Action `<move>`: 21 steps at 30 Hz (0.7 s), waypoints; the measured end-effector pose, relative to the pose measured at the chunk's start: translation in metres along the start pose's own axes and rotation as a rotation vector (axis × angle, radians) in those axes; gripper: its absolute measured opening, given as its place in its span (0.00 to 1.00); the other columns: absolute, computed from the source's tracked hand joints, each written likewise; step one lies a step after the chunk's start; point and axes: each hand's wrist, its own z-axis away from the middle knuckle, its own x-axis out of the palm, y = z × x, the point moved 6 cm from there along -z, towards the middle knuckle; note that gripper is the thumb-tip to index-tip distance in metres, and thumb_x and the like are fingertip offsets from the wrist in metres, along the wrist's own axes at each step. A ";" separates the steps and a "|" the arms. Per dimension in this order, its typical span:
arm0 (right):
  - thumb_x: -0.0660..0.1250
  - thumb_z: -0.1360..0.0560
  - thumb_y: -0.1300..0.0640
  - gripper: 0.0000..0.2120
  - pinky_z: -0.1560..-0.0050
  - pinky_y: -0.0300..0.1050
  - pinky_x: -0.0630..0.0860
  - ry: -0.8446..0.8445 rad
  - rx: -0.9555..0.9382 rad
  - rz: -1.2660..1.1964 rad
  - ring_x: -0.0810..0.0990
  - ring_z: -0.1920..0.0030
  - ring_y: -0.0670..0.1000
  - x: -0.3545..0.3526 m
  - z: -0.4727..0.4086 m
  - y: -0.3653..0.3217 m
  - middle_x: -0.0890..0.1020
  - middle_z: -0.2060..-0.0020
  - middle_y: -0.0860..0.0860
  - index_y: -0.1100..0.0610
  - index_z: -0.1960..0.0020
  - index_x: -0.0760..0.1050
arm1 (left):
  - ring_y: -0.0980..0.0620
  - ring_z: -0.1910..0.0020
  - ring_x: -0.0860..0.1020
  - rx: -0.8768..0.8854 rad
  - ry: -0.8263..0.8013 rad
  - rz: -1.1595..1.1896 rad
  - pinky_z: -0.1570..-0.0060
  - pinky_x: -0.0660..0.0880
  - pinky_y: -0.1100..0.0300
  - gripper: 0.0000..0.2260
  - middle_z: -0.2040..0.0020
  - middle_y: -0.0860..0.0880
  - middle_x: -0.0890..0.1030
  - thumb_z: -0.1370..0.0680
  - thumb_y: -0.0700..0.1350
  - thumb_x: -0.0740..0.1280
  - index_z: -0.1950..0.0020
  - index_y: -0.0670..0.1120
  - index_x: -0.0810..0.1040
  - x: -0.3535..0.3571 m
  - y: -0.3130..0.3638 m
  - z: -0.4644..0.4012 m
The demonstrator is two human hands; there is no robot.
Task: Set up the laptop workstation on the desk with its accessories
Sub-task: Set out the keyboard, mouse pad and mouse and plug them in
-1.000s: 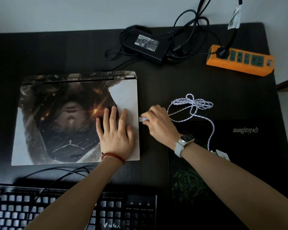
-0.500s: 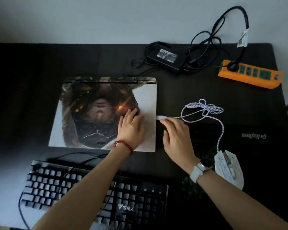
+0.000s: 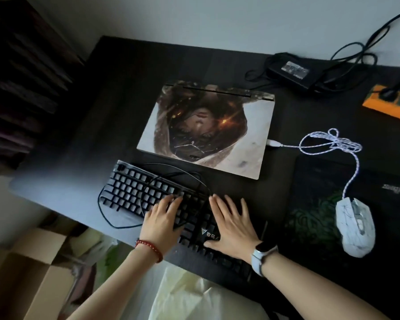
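The closed laptop [image 3: 208,128], its lid covered by a printed picture, lies in the middle of the dark desk [image 3: 125,88]. A white braided cable [image 3: 328,144] has its plug [image 3: 274,143] at the laptop's right edge and runs to a white mouse [image 3: 355,229] on the mouse pad [image 3: 314,218]. A black keyboard [image 3: 134,190] lies in front of the laptop with its own black cable [image 3: 171,172] looped over the keys. My left hand [image 3: 162,220] and my right hand [image 3: 231,225] rest flat on the keyboard, fingers straight.
A black power adapter [image 3: 291,70] with tangled cords sits at the back right beside an orange power strip [image 3: 388,105]. Off the desk's front left are a cardboard box [image 3: 26,273] and pale plastic bags [image 3: 185,294]. Dark shelving [image 3: 21,72] stands at the far left.
Both hands left the laptop and the mouse plug and came down onto the keyboard. The view swung left and down; the white plug stays at the laptop's right edge.
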 end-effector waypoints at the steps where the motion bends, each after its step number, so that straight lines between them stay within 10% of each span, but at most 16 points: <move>1: 0.61 0.33 0.32 0.50 0.29 0.65 0.45 -0.007 0.008 -0.005 0.49 0.25 0.56 0.001 0.000 0.003 0.48 0.24 0.52 0.53 0.25 0.38 | 0.46 0.39 0.73 -0.049 0.082 0.121 0.42 0.73 0.53 0.25 0.35 0.47 0.73 0.26 0.52 0.67 0.31 0.51 0.66 -0.010 -0.007 -0.003; 5: 0.61 0.30 0.34 0.43 0.34 0.58 0.58 -0.017 0.046 0.011 0.57 0.28 0.56 -0.010 -0.002 0.023 0.56 0.26 0.52 0.48 0.25 0.43 | 0.47 0.56 0.81 -0.173 0.148 0.266 0.57 0.79 0.54 0.11 0.55 0.49 0.83 0.25 0.53 0.66 0.44 0.53 0.77 -0.047 -0.038 -0.021; 9: 0.61 0.28 0.38 0.39 0.36 0.55 0.61 -0.010 0.062 0.029 0.61 0.31 0.55 -0.020 -0.003 0.030 0.59 0.28 0.52 0.48 0.25 0.45 | 0.49 0.58 0.81 -0.165 0.073 -0.046 0.61 0.78 0.59 0.25 0.58 0.53 0.84 0.33 0.72 0.58 0.43 0.60 0.73 -0.060 -0.071 -0.032; 15: 0.62 0.27 0.43 0.39 0.27 0.57 0.47 -0.164 0.145 -0.089 0.54 0.26 0.51 -0.027 0.003 0.045 0.51 0.25 0.46 0.44 0.25 0.41 | 0.43 0.46 0.77 -0.319 0.111 0.054 0.51 0.75 0.52 0.19 0.41 0.46 0.76 0.28 0.57 0.65 0.39 0.54 0.74 -0.067 -0.150 -0.060; 21: 0.56 0.22 0.47 0.28 0.35 0.52 0.68 0.039 0.318 -0.230 0.69 0.33 0.55 -0.072 -0.075 -0.018 0.66 0.29 0.54 0.54 0.26 0.53 | 0.41 0.35 0.62 -0.109 -0.011 -0.001 0.39 0.65 0.45 0.27 0.32 0.45 0.65 0.26 0.52 0.65 0.29 0.52 0.62 -0.055 -0.177 -0.095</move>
